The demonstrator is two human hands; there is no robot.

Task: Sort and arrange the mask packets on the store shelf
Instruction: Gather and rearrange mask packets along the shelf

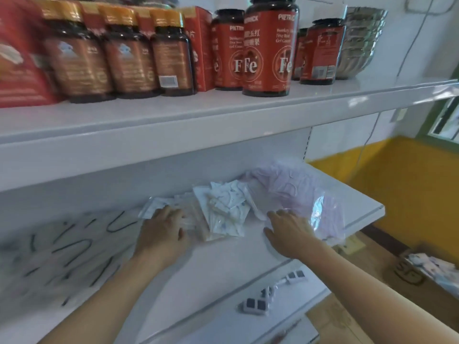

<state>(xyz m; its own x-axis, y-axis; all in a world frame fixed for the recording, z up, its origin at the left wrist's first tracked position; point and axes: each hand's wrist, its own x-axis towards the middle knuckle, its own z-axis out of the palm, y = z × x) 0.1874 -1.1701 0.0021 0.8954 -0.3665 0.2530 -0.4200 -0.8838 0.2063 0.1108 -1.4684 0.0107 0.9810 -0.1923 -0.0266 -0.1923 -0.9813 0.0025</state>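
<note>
Mask packets lie on the white middle shelf (223, 259). A clear bag of white masks (226, 209) sits in the centre. To its right lies a large clear bag of pale purple masks (298, 192). My left hand (162, 229) rests flat on a pile of clear packets (159, 204) left of the white bag, fingers fairly straight. On the near edge of the purple bag rests my right hand (285, 229), its fingers spread. At far left lie blurred packets with dark ear loops (62, 247).
The upper shelf (173, 115) holds dark supplement bottles (124, 55), red-labelled jars (270, 48) and stacked metal bowls (360, 43). Small grey price tags (258, 304) lie on the lower shelf. A cardboard box with packets (427, 269) stands on the floor at right, by a yellow wall.
</note>
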